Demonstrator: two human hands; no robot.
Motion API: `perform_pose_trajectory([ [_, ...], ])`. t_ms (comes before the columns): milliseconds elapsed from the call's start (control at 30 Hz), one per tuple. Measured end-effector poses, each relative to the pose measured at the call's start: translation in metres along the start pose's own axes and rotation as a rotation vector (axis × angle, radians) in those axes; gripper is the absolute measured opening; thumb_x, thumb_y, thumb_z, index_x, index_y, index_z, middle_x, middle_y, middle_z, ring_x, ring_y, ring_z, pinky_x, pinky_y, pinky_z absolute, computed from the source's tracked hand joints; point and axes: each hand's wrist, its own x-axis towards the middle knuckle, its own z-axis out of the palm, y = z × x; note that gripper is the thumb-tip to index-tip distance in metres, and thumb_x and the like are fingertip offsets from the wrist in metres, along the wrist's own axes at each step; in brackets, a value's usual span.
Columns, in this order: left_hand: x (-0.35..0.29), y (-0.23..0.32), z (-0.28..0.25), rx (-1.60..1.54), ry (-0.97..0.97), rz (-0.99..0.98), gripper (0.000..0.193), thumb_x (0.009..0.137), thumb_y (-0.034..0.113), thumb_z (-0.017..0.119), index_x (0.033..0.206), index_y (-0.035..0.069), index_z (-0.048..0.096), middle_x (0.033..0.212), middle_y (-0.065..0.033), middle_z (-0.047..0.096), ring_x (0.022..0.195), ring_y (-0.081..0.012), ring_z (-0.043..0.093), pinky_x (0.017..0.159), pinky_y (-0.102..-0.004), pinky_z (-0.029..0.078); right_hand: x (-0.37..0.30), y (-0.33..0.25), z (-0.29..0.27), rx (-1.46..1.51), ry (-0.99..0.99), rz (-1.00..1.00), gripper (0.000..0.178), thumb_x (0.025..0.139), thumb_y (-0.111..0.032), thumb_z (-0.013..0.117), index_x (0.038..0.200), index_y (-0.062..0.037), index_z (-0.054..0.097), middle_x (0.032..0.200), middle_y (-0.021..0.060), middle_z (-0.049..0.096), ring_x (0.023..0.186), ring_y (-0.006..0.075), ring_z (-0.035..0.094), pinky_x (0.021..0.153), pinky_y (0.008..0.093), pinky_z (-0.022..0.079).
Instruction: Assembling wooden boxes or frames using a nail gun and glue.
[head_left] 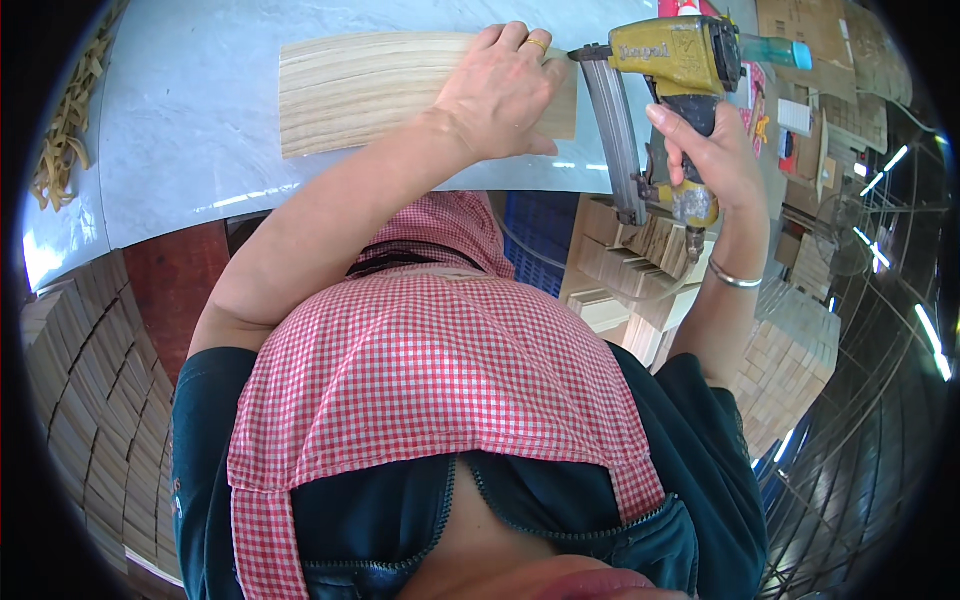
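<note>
A pale wooden box or board with straight grain lies on the light table, its long side running left to right. My left hand, with a ring on one finger, grips its right part, fingers over the far edge and thumb at the near edge. In my right hand is a yellow and black pneumatic nail gun, held by its dark handle. Its nose points left and meets or nearly meets the wood's right end; contact cannot be made out. The grey magazine slants down toward me.
The glossy bluish table carries a heap of tan strips at far left. Stacked wooden pieces stand at lower left and lower right. A blue crate is below the table. A pale hose hangs beneath the nail gun.
</note>
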Motion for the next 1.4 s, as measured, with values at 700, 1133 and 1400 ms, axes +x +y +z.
perform_pose_trajectory([
  [700,-0.083,-0.071,-0.044,0.216,0.16,-0.015,0.069,0.067,0.027,0.079,0.128,0.002,0.058,0.124,-0.0175,0.058,0.11,-0.0318,0.058,0.103,-0.0426,0.045,-0.079,0.021,0.038,0.084,0.265,0.008,0.017,0.085,-0.012,0.077,0.08,0.0018,0.067,0.058,0.0017,0.058,0.044,0.0082,0.047,0.041,0.0219,0.039],
  [1133,-0.079,-0.056,-0.053,0.137,0.12,-0.047,0.074,0.066,0.038,0.078,0.123,-0.005,0.059,0.117,-0.021,0.061,0.105,-0.0337,0.06,0.101,-0.0434,0.045,-0.067,0.024,0.049,0.076,0.195,0.022,0.021,0.086,-0.015,0.078,0.084,0.0028,0.067,0.058,0.0027,0.058,0.043,0.0081,0.047,0.039,0.0221,0.04],
  [1400,-0.083,-0.062,-0.045,0.106,0.229,0.015,0.075,0.068,0.04,0.078,0.125,-0.005,0.059,0.119,-0.0213,0.06,0.11,-0.0339,0.058,0.103,-0.0445,0.043,-0.07,0.02,0.06,0.124,0.202,0.066,0.021,0.087,-0.016,0.077,0.086,0.0027,0.067,0.057,0.0021,0.057,0.043,0.008,0.047,0.039,0.0217,0.04],
])
